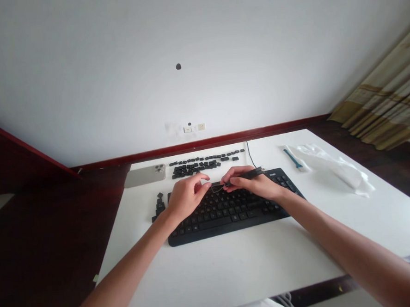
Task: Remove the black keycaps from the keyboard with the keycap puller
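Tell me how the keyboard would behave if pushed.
The keyboard would likely move as one stiff piece, given its broad, slab-like body. Lying flat on the table, it seems unlikely to roll or tip. The cord behind it might drag.

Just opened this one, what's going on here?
A person's right hand has a dark-handled wire tool in its grip, the wire end over the upper keys of a black keyboard. The left hand is beside it, thumb and forefinger apart near the wire. Loose black keycaps lie in rows behind the keyboard and in a cluster at its left end, while other keys remain in place. A blue-handled brush lies to the right.
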